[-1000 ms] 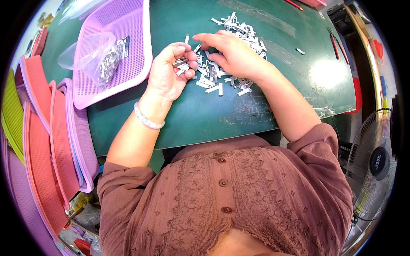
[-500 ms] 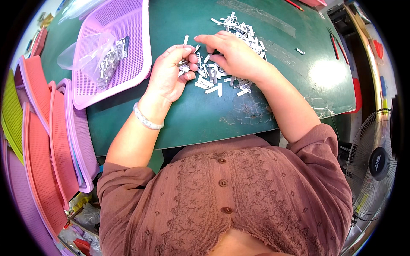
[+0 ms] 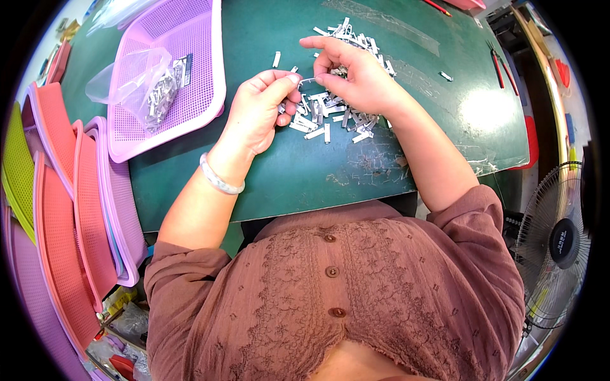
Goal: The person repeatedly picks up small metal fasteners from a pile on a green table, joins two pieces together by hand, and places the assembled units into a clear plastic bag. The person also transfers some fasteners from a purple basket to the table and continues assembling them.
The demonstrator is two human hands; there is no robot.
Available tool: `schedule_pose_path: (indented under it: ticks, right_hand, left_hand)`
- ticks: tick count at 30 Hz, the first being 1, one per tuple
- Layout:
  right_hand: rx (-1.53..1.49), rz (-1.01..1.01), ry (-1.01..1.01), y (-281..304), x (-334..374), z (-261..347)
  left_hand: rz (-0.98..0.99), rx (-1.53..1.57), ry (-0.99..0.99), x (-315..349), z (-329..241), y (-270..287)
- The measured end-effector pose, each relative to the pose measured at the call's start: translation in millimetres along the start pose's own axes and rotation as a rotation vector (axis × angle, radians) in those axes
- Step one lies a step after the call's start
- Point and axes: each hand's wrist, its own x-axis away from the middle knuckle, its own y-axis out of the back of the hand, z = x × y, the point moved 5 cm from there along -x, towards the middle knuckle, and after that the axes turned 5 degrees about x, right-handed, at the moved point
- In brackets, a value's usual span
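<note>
A small, thin silver metal piece (image 3: 307, 80) spans the gap between my two hands. My left hand (image 3: 262, 105) pinches one end of it between thumb and forefinger, its other fingers curled; a bit of silver metal shows beside them, and I cannot tell whether they hold it. The piece's other end meets the thumb of my right hand (image 3: 361, 75), whose fingers bend in while the forefinger points out to the left. Beneath and behind both hands spreads a loose pile of similar flat silver metal pieces (image 3: 327, 109). One piece (image 3: 276, 59) lies apart, beyond my left hand.
A green tabletop (image 3: 305, 178) carries a lilac perforated basket (image 3: 219, 70) holding a clear bag of metal pieces (image 3: 162, 95). Red-handled pliers (image 3: 497, 68) and a stray piece (image 3: 447, 76) lie right. Stacked baskets (image 3: 89, 209) stand left; a fan (image 3: 551, 244) stands at right.
My hands have come to a single piece, now stretched between their fingertips. The right hand has moved slightly up and right, its forefinger extended. The left fingers have shifted right.
</note>
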Motion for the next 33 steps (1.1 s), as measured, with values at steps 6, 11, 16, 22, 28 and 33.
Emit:
schedule_pose_path:
  ticks: [6,11,16,22,28,33]
  right_hand:
    - [-0.178,0.053,-0.080,-0.1,0.4,2.4]
    - [-0.322,0.057,-0.189,1.5,-0.2,0.4]
    - [-0.463,0.054,-0.239,1.2,-0.4,0.1]
    - [-0.536,0.099,-0.222,-0.6,-0.2,0.6]
    - [-0.522,0.106,-0.228,-4.1,0.3,2.4]
    - [-0.530,0.103,-0.225,-5.8,0.4,-0.3]
  left_hand:
    - [0.013,-0.020,-0.037,0.5,-1.0,-1.0]
    - [0.030,-0.009,-0.071,0.9,-2.4,-2.8]
    - [0.013,0.040,-0.055,-0.2,-1.3,-0.4]
    - [-0.001,0.127,-0.029,-1.4,-0.3,3.3]
    - [-0.029,0.145,-0.015,-0.2,0.6,2.9]
    - [-0.023,0.148,0.010,-0.7,1.8,3.4]
